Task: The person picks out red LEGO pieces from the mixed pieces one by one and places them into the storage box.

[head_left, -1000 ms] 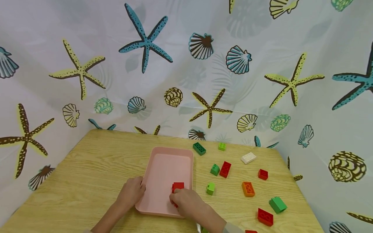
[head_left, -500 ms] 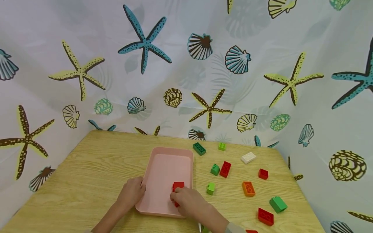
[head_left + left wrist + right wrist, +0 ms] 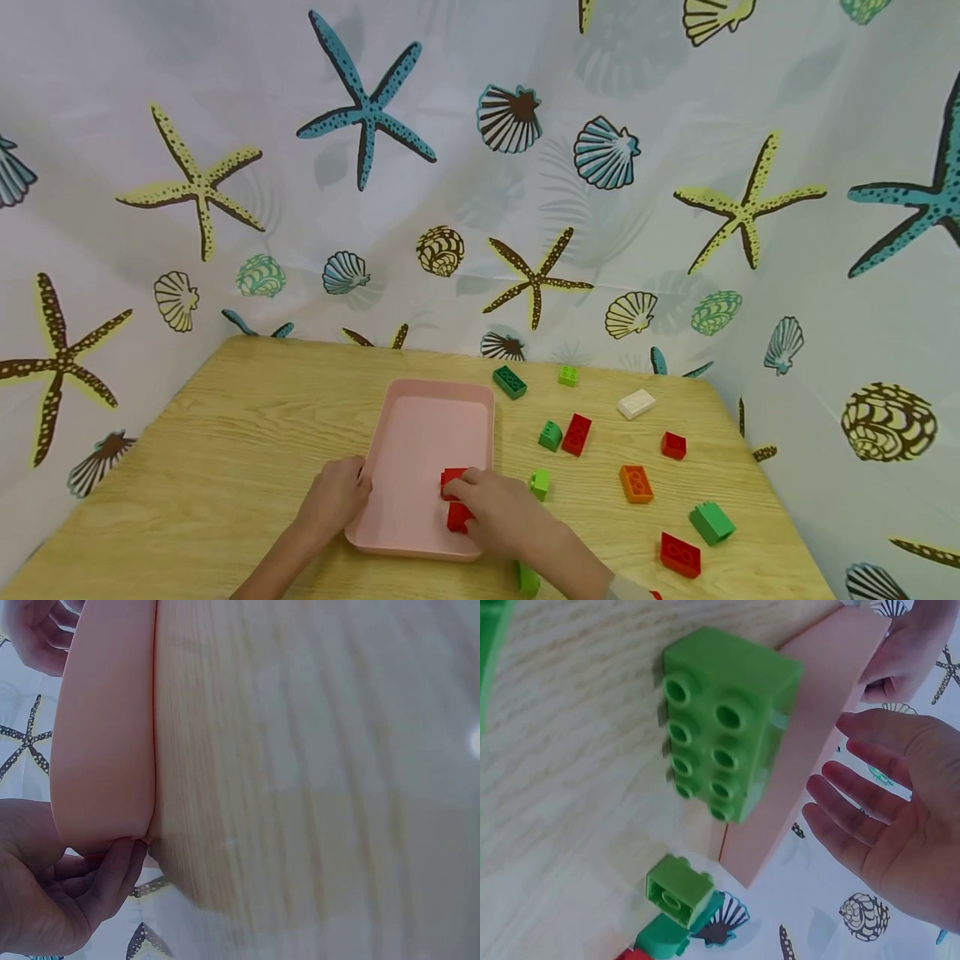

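My left hand (image 3: 336, 493) grips the left side of the pink tray (image 3: 420, 433). In the left wrist view its fingers (image 3: 112, 881) curl at the tray's wall (image 3: 105, 735). My right hand (image 3: 501, 510) is over the tray's right edge, beside one red brick (image 3: 452, 477) and another red brick (image 3: 458, 518) in the near right part of the tray. In the right wrist view this hand's fingers are spread and relaxed, with nothing between them. The red bricks are partly hidden behind the hand in the head view.
Right of the tray lie a lime brick (image 3: 540, 485), an orange brick (image 3: 636, 484), a white brick (image 3: 636, 404) and several red and green bricks. A green brick (image 3: 727, 727) stands close outside the tray wall. A patterned curtain (image 3: 480, 183) encloses the table (image 3: 247, 417).
My right hand has let go of the near red brick and shifted slightly right, its fingers loosening and more of the brick showing. The left hand stays on the tray.
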Motion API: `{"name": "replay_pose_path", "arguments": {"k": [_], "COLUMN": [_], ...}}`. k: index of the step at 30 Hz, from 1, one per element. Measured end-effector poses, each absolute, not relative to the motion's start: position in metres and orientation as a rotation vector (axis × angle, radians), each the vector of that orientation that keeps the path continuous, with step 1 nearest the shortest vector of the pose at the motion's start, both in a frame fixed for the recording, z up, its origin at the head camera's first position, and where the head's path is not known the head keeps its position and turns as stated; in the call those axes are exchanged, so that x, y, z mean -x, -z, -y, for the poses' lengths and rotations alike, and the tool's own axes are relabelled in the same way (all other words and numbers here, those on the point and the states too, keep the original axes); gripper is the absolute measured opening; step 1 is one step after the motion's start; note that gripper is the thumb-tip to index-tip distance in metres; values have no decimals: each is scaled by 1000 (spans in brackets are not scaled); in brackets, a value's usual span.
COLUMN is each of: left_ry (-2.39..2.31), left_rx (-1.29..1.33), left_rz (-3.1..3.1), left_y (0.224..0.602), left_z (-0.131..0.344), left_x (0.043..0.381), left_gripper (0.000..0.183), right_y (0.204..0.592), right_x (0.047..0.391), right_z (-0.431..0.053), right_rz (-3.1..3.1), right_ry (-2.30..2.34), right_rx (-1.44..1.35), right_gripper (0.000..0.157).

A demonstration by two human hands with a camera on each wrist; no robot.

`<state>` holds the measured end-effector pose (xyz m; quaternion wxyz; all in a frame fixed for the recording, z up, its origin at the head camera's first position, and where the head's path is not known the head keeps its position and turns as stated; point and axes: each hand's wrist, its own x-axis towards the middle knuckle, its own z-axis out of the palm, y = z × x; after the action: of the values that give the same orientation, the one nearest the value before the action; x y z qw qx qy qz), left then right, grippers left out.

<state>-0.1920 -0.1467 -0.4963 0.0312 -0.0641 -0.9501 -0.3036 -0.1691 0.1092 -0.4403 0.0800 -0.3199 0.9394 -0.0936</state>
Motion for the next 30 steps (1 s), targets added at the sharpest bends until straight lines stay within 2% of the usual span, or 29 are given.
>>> {"name": "replay_pose_path", "arguments": {"k": [13, 30], "left_ry": [928, 941], "left_rx": [194, 198], "left_rz": [2928, 2923], "left_y": [495, 498], "left_z": [150, 151], "left_x": [192, 190], "left_gripper": [28, 29], "right_y": [417, 406], "right_x": [157, 142], "right_z": [-136, -176], "right_rz": [-2850, -2791], "right_ry": [186, 181], "right_rx": [919, 474], "right_gripper": [32, 32]}}
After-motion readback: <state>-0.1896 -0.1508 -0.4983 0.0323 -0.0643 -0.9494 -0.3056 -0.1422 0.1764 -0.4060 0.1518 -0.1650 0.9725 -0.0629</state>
